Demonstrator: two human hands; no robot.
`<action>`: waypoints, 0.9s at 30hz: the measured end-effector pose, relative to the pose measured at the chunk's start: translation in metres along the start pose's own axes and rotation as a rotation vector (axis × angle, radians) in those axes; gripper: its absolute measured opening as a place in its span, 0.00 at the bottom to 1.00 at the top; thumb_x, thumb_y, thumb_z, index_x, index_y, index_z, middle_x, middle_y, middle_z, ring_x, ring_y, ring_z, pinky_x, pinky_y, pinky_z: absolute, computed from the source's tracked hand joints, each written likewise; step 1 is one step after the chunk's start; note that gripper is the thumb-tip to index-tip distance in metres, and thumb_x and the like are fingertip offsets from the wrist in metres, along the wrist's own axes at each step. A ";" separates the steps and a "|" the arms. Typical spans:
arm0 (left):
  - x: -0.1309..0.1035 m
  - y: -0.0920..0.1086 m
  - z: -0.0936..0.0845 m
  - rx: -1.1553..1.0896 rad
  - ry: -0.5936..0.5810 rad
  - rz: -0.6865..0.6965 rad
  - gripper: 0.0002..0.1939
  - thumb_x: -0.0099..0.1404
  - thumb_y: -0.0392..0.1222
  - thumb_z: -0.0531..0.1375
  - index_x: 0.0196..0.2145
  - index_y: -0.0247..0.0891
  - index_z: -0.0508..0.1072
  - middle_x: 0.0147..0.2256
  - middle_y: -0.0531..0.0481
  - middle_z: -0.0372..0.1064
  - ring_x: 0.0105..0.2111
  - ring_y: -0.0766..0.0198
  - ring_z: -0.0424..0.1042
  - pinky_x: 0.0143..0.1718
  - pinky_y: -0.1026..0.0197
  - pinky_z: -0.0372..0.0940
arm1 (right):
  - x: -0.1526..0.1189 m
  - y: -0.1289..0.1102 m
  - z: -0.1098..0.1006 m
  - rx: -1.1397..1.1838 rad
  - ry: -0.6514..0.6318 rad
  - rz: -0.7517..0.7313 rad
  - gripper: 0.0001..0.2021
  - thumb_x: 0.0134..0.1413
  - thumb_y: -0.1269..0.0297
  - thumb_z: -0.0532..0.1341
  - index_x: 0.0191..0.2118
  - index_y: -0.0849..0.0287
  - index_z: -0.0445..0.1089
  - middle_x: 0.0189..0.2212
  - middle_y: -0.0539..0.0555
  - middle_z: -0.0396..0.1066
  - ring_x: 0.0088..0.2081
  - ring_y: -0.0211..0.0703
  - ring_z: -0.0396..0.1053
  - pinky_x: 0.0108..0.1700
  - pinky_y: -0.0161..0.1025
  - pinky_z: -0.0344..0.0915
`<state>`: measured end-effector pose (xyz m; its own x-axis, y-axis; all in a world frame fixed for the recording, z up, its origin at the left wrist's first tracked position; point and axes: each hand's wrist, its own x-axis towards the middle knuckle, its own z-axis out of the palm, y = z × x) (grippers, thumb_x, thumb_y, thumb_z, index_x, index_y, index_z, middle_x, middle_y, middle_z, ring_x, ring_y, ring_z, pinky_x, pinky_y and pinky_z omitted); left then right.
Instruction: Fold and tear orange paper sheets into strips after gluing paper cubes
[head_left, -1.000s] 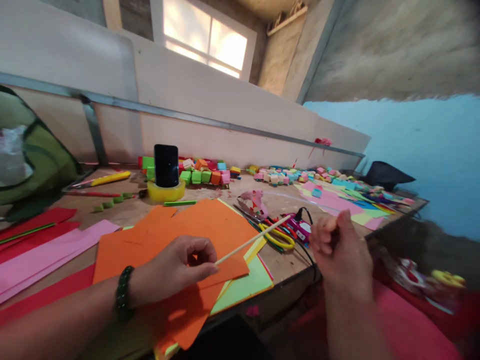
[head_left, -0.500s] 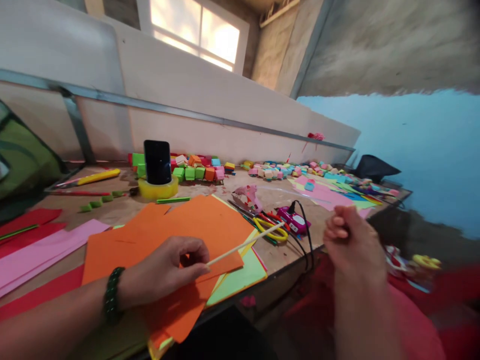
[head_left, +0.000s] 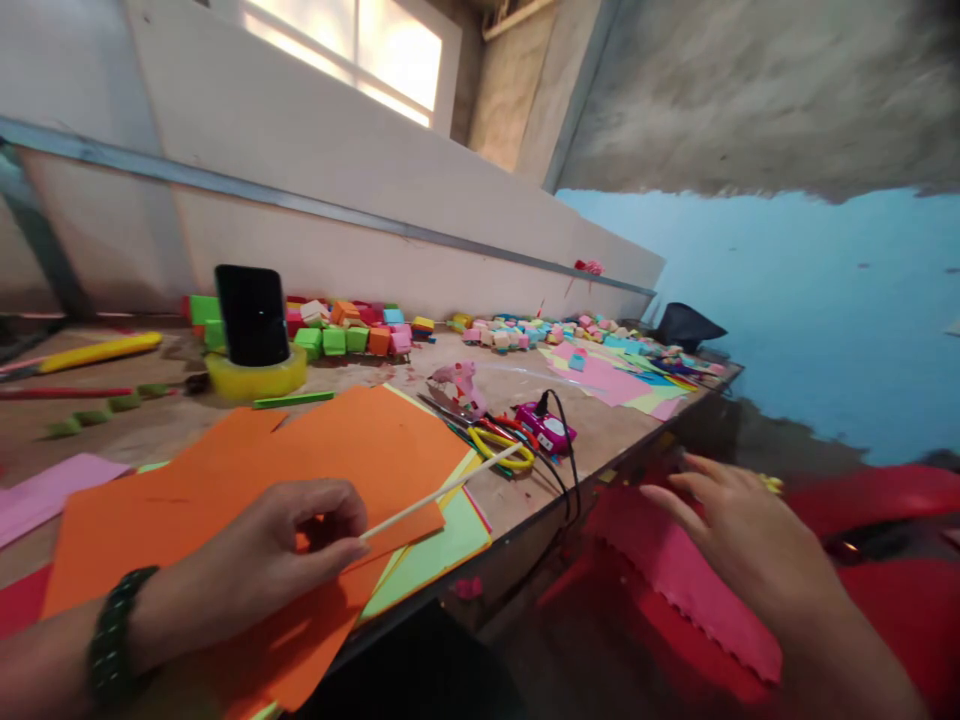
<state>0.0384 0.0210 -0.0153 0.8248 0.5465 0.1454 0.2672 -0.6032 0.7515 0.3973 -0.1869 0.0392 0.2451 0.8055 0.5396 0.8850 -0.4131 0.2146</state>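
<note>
My left hand (head_left: 289,545), with a dark beaded bracelet on its wrist, is closed in a pinch on a thin pale stick (head_left: 439,492). The stick slants up to the right over orange paper sheets (head_left: 322,430), its far tip near the yellow handles of scissors (head_left: 510,448). My right hand (head_left: 739,530) is off the table's right edge, fingers stretched and apart, with nothing visible in it. Below it lies a bright pink piece with a scalloped edge (head_left: 697,590), on or beside something red.
A phone (head_left: 251,315) stands in a yellow tape roll (head_left: 259,375). Colourful small paper blocks (head_left: 345,330) line the back. A pink glue gun (head_left: 461,385) and a purple power socket (head_left: 545,430) with black cables sit near the table's edge. A yellow cutter (head_left: 101,352) lies far left.
My right hand has gone from loosely closed to open and dropped lower beside the table. The view has turned right. My left hand keeps its pinch on the stick.
</note>
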 end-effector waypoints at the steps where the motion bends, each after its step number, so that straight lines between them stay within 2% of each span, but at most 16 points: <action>1: 0.001 0.001 0.000 -0.003 0.004 0.002 0.10 0.62 0.45 0.56 0.26 0.37 0.68 0.24 0.54 0.66 0.24 0.68 0.63 0.26 0.68 0.59 | 0.004 -0.018 -0.004 0.109 0.121 -0.113 0.21 0.61 0.52 0.50 0.28 0.58 0.75 0.42 0.63 0.74 0.47 0.58 0.69 0.48 0.54 0.65; 2: 0.001 0.002 0.000 -0.005 0.010 0.006 0.10 0.62 0.45 0.56 0.26 0.37 0.68 0.24 0.54 0.66 0.24 0.68 0.62 0.26 0.68 0.59 | 0.009 -0.039 -0.008 0.237 0.258 -0.190 0.16 0.61 0.56 0.53 0.33 0.58 0.75 0.47 0.62 0.72 0.51 0.55 0.67 0.52 0.53 0.63; 3: 0.001 0.003 0.000 -0.005 0.014 0.009 0.10 0.62 0.44 0.56 0.26 0.37 0.68 0.25 0.54 0.66 0.24 0.68 0.62 0.26 0.68 0.59 | 0.014 -0.063 -0.013 0.336 0.321 -0.268 0.12 0.60 0.60 0.56 0.43 0.58 0.73 0.51 0.61 0.70 0.54 0.53 0.64 0.55 0.52 0.61; 4: 0.001 0.004 0.001 -0.003 0.012 0.017 0.10 0.62 0.44 0.56 0.26 0.37 0.68 0.25 0.53 0.66 0.24 0.68 0.62 0.26 0.68 0.59 | 0.019 -0.086 -0.016 0.424 0.300 -0.382 0.14 0.60 0.63 0.57 0.50 0.57 0.70 0.52 0.60 0.69 0.56 0.51 0.63 0.56 0.49 0.61; 5: 0.001 0.005 0.001 0.000 0.008 0.030 0.10 0.62 0.44 0.56 0.26 0.37 0.68 0.25 0.53 0.66 0.24 0.69 0.62 0.26 0.68 0.59 | 0.024 -0.107 -0.018 0.505 0.268 -0.507 0.15 0.60 0.65 0.57 0.51 0.55 0.69 0.51 0.59 0.70 0.55 0.49 0.64 0.55 0.47 0.62; 6: 0.000 0.007 0.001 0.005 0.002 0.042 0.10 0.62 0.44 0.56 0.26 0.37 0.68 0.24 0.54 0.66 0.24 0.69 0.62 0.26 0.68 0.59 | 0.028 -0.124 -0.019 0.543 0.170 -0.585 0.14 0.60 0.64 0.57 0.51 0.53 0.70 0.48 0.58 0.73 0.52 0.49 0.67 0.54 0.46 0.63; 8: -0.001 0.010 0.002 0.017 -0.007 0.067 0.09 0.62 0.42 0.56 0.26 0.37 0.68 0.24 0.54 0.65 0.24 0.69 0.62 0.26 0.68 0.58 | 0.035 -0.141 -0.016 0.626 -0.046 -0.637 0.13 0.63 0.63 0.53 0.45 0.53 0.74 0.34 0.55 0.77 0.38 0.45 0.73 0.43 0.41 0.68; 10: -0.002 0.014 0.003 0.027 -0.011 0.093 0.08 0.62 0.41 0.56 0.27 0.36 0.68 0.25 0.53 0.66 0.24 0.69 0.62 0.27 0.68 0.58 | 0.038 -0.136 -0.009 0.737 -0.296 -0.577 0.16 0.65 0.62 0.50 0.37 0.53 0.76 0.27 0.53 0.75 0.29 0.40 0.72 0.34 0.35 0.68; 12: -0.002 0.016 0.004 0.037 -0.020 0.133 0.09 0.63 0.41 0.56 0.28 0.36 0.69 0.26 0.52 0.66 0.25 0.69 0.63 0.28 0.67 0.59 | 0.038 -0.116 -0.001 0.850 -0.446 -0.544 0.12 0.62 0.60 0.55 0.35 0.50 0.77 0.28 0.50 0.76 0.29 0.40 0.72 0.31 0.33 0.67; 14: -0.001 0.014 0.004 0.039 0.012 0.169 0.09 0.64 0.43 0.56 0.30 0.36 0.70 0.27 0.51 0.67 0.26 0.68 0.64 0.29 0.66 0.60 | 0.039 -0.094 0.008 0.944 -0.411 -0.489 0.09 0.57 0.59 0.59 0.35 0.48 0.78 0.27 0.50 0.77 0.25 0.41 0.72 0.26 0.34 0.66; 16: 0.000 0.009 0.003 0.039 0.101 0.140 0.10 0.64 0.46 0.57 0.37 0.37 0.72 0.30 0.50 0.69 0.29 0.67 0.66 0.32 0.65 0.62 | 0.044 -0.079 0.021 0.980 -0.238 -0.308 0.09 0.55 0.55 0.60 0.35 0.49 0.78 0.25 0.50 0.76 0.20 0.41 0.69 0.20 0.35 0.62; 18: 0.002 0.002 0.001 0.069 0.233 0.030 0.18 0.64 0.49 0.56 0.49 0.39 0.68 0.35 0.49 0.70 0.32 0.65 0.68 0.33 0.63 0.65 | 0.054 -0.077 0.037 0.924 -0.052 -0.076 0.13 0.55 0.52 0.59 0.35 0.51 0.78 0.22 0.51 0.75 0.19 0.42 0.67 0.19 0.36 0.61; 20: 0.003 -0.006 -0.002 0.146 0.313 -0.069 0.23 0.65 0.50 0.54 0.55 0.41 0.63 0.40 0.47 0.69 0.35 0.62 0.68 0.36 0.60 0.66 | 0.068 -0.085 0.057 0.797 -0.002 0.019 0.16 0.55 0.51 0.56 0.37 0.55 0.78 0.22 0.52 0.75 0.22 0.44 0.69 0.23 0.37 0.62; 21: 0.004 -0.009 -0.002 0.200 0.316 -0.081 0.23 0.66 0.51 0.53 0.56 0.42 0.63 0.42 0.45 0.68 0.37 0.61 0.69 0.39 0.58 0.66 | 0.075 -0.092 0.067 0.721 -0.019 0.024 0.17 0.57 0.53 0.54 0.40 0.56 0.77 0.25 0.53 0.76 0.25 0.45 0.71 0.27 0.38 0.64; 24: 0.003 -0.012 -0.002 0.358 0.163 0.001 0.22 0.66 0.51 0.54 0.56 0.44 0.64 0.51 0.42 0.64 0.46 0.55 0.67 0.46 0.54 0.64 | 0.089 -0.111 0.087 0.376 -0.100 0.023 0.17 0.62 0.59 0.51 0.44 0.57 0.75 0.31 0.57 0.77 0.33 0.48 0.73 0.33 0.40 0.64; 27: 0.002 -0.008 0.000 0.456 -0.004 0.071 0.24 0.64 0.55 0.56 0.55 0.44 0.66 0.50 0.41 0.63 0.45 0.53 0.67 0.45 0.53 0.64 | 0.091 -0.127 0.086 0.165 -0.109 -0.097 0.15 0.62 0.61 0.53 0.46 0.57 0.74 0.41 0.59 0.74 0.42 0.50 0.70 0.39 0.40 0.63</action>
<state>0.0384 0.0267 -0.0208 0.8508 0.4925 0.1832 0.4010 -0.8338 0.3794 0.3417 -0.0243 -0.0089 0.1887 0.8830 0.4297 0.9573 -0.2630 0.1201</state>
